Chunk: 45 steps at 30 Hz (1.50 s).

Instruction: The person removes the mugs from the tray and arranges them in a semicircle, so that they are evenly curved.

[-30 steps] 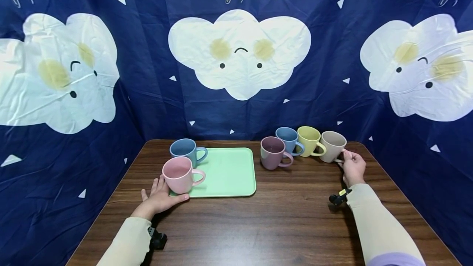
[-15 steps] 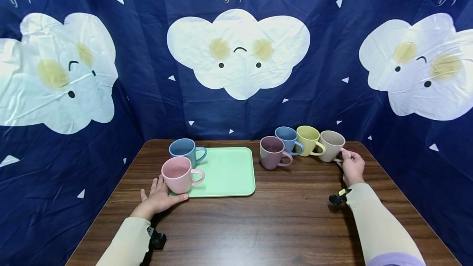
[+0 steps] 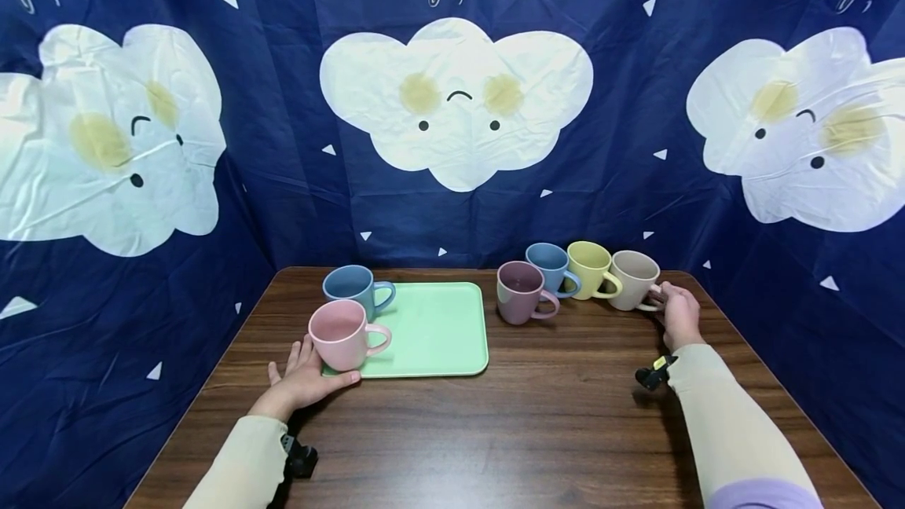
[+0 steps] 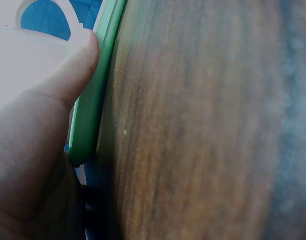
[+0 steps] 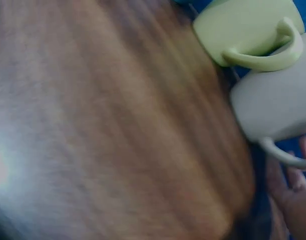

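Note:
On the left, a pink mug [image 3: 342, 336] stands upright on the near left corner of a light green tray [image 3: 441, 328]. My left hand [image 3: 304, 379] rests against that mug, fingers spread on its left side and thumb stretched along the tray's front edge. Behind it stands a blue mug [image 3: 349, 287] at the tray's back left. Far right is a beige mug [image 3: 632, 281], its handle pointing at my right hand [image 3: 680, 316]. In the right wrist view the fingers [image 5: 295, 177] lie loosely beside the beige mug's handle [image 5: 283, 157], not closed around it.
A yellow mug [image 3: 588, 272], a second blue mug [image 3: 547, 267] and a purple mug [image 3: 518, 297] stand close together left of the beige one. Dark blue cloth with cloud prints [image 3: 459, 218] hangs around the wooden table [image 3: 495, 430].
My right hand has loosened from the beige mug's handle and shifted slightly right. The mugs and tray stay in place, and my left hand keeps still on the pink mug.

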Available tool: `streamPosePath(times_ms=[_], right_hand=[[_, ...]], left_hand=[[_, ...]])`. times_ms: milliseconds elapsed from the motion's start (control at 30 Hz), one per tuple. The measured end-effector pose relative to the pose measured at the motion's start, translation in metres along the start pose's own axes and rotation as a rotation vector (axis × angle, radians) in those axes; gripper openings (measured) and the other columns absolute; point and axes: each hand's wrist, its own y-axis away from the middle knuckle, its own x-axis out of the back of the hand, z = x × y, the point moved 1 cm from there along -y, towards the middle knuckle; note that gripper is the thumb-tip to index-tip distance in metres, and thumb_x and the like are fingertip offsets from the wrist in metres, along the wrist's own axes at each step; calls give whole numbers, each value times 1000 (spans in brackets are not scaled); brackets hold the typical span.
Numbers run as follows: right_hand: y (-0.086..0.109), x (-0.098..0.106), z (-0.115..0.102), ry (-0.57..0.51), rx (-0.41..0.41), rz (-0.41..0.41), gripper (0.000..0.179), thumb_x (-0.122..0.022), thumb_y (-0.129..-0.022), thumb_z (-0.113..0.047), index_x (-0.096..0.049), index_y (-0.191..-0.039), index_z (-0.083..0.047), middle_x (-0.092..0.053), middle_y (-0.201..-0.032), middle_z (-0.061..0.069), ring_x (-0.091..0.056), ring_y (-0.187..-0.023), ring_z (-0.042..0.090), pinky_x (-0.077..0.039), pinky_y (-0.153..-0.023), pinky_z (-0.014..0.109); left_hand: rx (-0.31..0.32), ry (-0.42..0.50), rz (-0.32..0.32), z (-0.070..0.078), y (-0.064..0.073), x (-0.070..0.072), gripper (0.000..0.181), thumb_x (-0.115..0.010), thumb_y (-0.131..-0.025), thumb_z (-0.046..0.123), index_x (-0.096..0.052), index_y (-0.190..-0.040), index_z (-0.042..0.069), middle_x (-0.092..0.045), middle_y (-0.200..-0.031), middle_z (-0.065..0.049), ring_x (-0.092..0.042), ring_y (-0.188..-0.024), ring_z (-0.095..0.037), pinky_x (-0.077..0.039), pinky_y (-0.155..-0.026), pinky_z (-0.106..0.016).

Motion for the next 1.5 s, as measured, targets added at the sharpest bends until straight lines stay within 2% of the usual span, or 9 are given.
streamPosePath(times_ms=[167,267,467,700,900,1033,1200,1367,1500], right_hand=[[-4,-6,-26,106,107,64,19,-49,-106,-27,-59,-103,-11,-59,-83,-16,-52,-86,2,-39,-84,18],[-5,-14,-42,111,143,94,15,-52,-104,-24,-60,-100,-12,-59,-86,-11,-50,-88,6,-37,-84,20],[-1,-37,-65,51,215,137,10,-57,-101,-17,-63,-95,-12,-61,-81,-14,-53,-87,7,-38,-84,21],[14,-80,-86,21,343,9,17,-53,-103,-12,-64,-112,-2,-65,-89,-14,-57,-97,8,-40,-91,21],[35,-123,-95,-119,443,-100,17,-53,-101,-2,-61,-112,8,-68,-85,-13,-59,-92,11,-42,-91,23],[52,-149,-94,-157,461,-170,19,-52,-100,0,-59,-114,11,-70,-91,-6,-61,-95,15,-43,-96,26],[75,-182,-88,-181,469,-239,19,-53,-99,2,-59,-113,13,-73,-100,7,-65,-96,12,-45,-98,26],[100,-212,-79,-197,451,-320,19,-54,-98,2,-60,-114,11,-73,-108,19,-65,-96,10,-45,-93,26],[120,-236,-68,-210,448,-409,20,-54,-99,2,-60,-115,11,-71,-111,22,-66,-98,11,-47,-93,29]], left_hand=[[-4,-1,-4,1,0,1,140,-61,-71,88,-6,-159,-6,7,-162,-35,12,-148,-55,23,-100,-78],[-5,6,-5,3,2,3,140,-62,-71,88,-5,-159,-6,7,-162,-35,12,-148,-55,23,-100,-78],[0,25,-10,7,4,5,141,-65,-70,86,-5,-158,-7,7,-162,-36,12,-148,-55,23,-100,-78],[2,19,-11,7,4,5,141,-64,-70,86,-5,-158,-7,7,-162,-36,12,-148,-55,23,-100,-78],[2,13,-15,6,3,5,141,-63,-71,87,-4,-158,-8,7,-162,-36,12,-148,-55,22,-100,-79],[5,14,-20,7,4,5,142,-64,-70,86,-5,-158,-8,7,-162,-36,12,-148,-55,23,-100,-78],[10,12,-19,8,5,5,143,-64,-69,87,-5,-158,-8,6,-161,-37,11,-148,-55,22,-100,-78],[15,18,-26,9,6,5,142,-65,-69,86,-5,-158,-8,6,-161,-37,12,-148,-54,23,-100,-78],[15,19,-26,9,6,7,142,-65,-70,86,-5,-158,-8,7,-161,-37,12,-148,-55,23,-100,-78]])
